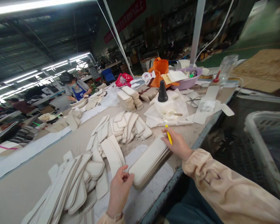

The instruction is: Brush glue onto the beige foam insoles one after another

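Note:
A neat stack of long, off-white, round-cornered panels (149,160) lies near the table's front edge. My left hand (121,186) is at its near-left end, with curled fingers and the thumb at the corner of the top panel. At the far end, my right hand (178,144) is closed around a slim yellow tool (169,137) and rests against the panels. The tool's kind cannot be made out. Left of the stack, a couple of similar panels (113,152) lean over a loose pile of shorter pieces (123,124). More long panels (67,186) fan out at the lower left.
A white tub with a black cone (162,91) stands on crumpled sheeting behind the stack. Scissors (192,101), a purple basin (189,81) and an orange bag (160,71) lie farther back. A grey crate (256,133) stands at right. A person (77,88) works across the table.

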`<action>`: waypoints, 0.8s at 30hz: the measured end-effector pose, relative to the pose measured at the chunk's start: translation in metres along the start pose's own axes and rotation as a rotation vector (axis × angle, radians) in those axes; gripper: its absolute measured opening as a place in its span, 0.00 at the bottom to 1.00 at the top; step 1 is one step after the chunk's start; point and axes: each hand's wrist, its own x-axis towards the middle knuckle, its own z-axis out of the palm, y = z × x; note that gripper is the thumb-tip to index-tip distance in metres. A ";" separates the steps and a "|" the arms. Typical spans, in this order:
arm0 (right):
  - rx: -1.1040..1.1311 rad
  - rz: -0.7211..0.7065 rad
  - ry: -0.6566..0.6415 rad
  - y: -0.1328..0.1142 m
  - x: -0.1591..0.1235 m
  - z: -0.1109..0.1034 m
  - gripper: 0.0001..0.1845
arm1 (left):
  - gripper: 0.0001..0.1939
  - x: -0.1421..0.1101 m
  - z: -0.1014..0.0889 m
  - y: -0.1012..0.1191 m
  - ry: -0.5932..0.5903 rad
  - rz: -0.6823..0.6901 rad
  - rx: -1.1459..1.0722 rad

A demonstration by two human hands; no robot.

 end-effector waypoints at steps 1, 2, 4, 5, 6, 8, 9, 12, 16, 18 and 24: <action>0.003 -0.003 0.002 0.001 0.000 0.000 0.12 | 0.25 0.000 0.000 0.000 -0.001 -0.001 -0.001; 0.003 -0.008 0.003 0.001 0.000 0.001 0.13 | 0.25 0.000 0.000 0.000 -0.005 -0.002 0.001; -0.013 -0.022 -0.003 0.002 -0.001 0.001 0.13 | 0.26 0.001 -0.001 -0.002 -0.019 -0.002 0.016; -0.028 -0.028 -0.009 0.002 -0.001 0.002 0.13 | 0.25 0.002 -0.001 -0.003 -0.028 -0.002 0.030; -0.044 -0.031 -0.017 0.003 -0.001 0.002 0.13 | 0.25 0.003 -0.001 -0.004 -0.040 -0.002 0.043; -0.069 -0.033 -0.030 0.005 -0.001 0.003 0.12 | 0.25 0.004 -0.001 -0.006 -0.055 -0.003 0.061; -0.076 -0.034 -0.032 0.005 0.000 0.003 0.12 | 0.25 0.005 -0.002 -0.007 -0.059 -0.004 0.065; -0.095 -0.060 -0.026 0.006 0.001 0.003 0.12 | 0.26 0.006 -0.002 -0.008 -0.072 -0.005 0.068; -0.112 -0.155 -0.041 -0.007 -0.004 0.002 0.08 | 0.27 0.009 -0.004 -0.009 -0.084 -0.011 0.098; -0.090 -0.284 -0.139 -0.022 -0.013 0.006 0.07 | 0.27 0.010 -0.004 -0.010 -0.078 -0.009 0.110; -0.045 -0.621 -0.462 -0.053 -0.040 0.025 0.17 | 0.29 0.013 -0.004 -0.012 -0.091 0.004 0.113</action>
